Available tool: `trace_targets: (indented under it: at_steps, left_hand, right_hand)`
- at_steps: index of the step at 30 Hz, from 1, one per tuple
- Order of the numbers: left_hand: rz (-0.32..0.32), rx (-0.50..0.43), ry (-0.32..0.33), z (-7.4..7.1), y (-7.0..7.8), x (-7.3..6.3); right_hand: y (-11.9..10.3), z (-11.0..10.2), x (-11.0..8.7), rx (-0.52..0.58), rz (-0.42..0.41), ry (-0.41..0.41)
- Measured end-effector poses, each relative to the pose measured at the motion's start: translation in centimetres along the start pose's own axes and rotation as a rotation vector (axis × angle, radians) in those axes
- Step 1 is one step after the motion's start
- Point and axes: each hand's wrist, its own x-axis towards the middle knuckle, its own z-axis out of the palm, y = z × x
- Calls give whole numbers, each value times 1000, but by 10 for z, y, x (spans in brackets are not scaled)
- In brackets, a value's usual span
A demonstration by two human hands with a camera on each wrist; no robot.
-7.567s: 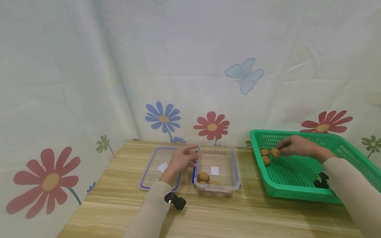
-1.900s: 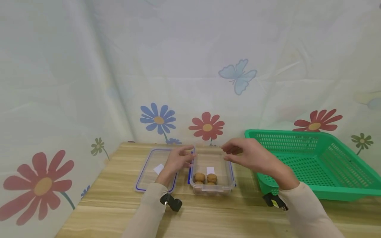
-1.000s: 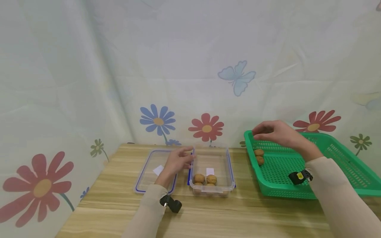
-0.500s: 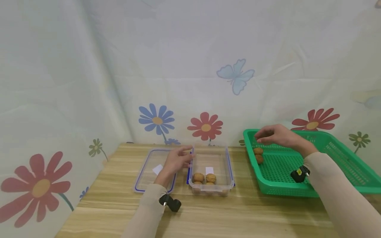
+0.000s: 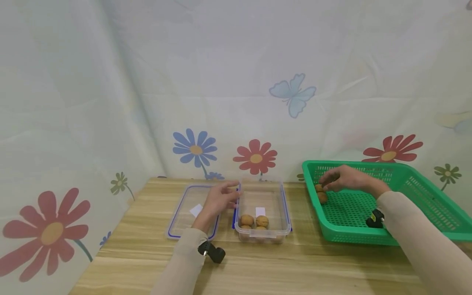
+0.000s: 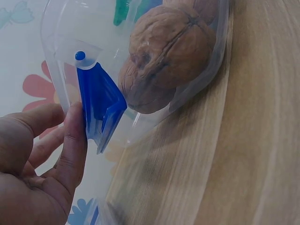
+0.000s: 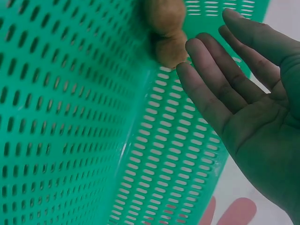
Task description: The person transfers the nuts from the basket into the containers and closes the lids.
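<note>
Several walnuts (image 5: 246, 220) lie at the near end of a clear plastic box (image 5: 273, 234) with blue latches. My left hand (image 5: 220, 199) rests at the box's left rim; in the left wrist view its thumb and fingertips touch the edge beside a blue latch (image 6: 101, 101). Inside a green basket (image 5: 354, 235), two walnuts (image 7: 171, 49) sit against the left wall, one touching the other. My right hand (image 5: 346, 178) is just over them, its fingers loosely bent and spread, nothing between them. In the head view it partly covers the farther walnut.
Left of the box, a clear lid (image 5: 179, 221) with a blue seal lies flat on the wooden table (image 5: 258, 266), partly under my left arm. A small white label (image 5: 260, 212) shows in the box. Behind hangs a flowered cloth (image 5: 228, 82).
A walnut has left the basket and the box holds more. My right hand has returned from over the box and lowered into the basket toward the two walnuts. The left hand stays.
</note>
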Motion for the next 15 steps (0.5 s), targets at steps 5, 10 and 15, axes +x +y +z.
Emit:
trace_targets:
  at_steps: [5, 10, 15]
  left_hand:
    - [-1, -1, -1, 1, 1, -1]
    - [-1, -4, -1, 0, 0, 0]
    - [3, 1, -2, 0, -1, 0]
  right_hand:
    - [5, 4, 1, -63, 13, -22]
    - [7, 8, 3, -110, 0, -46]
    - [10, 12, 5, -117, 0, -64]
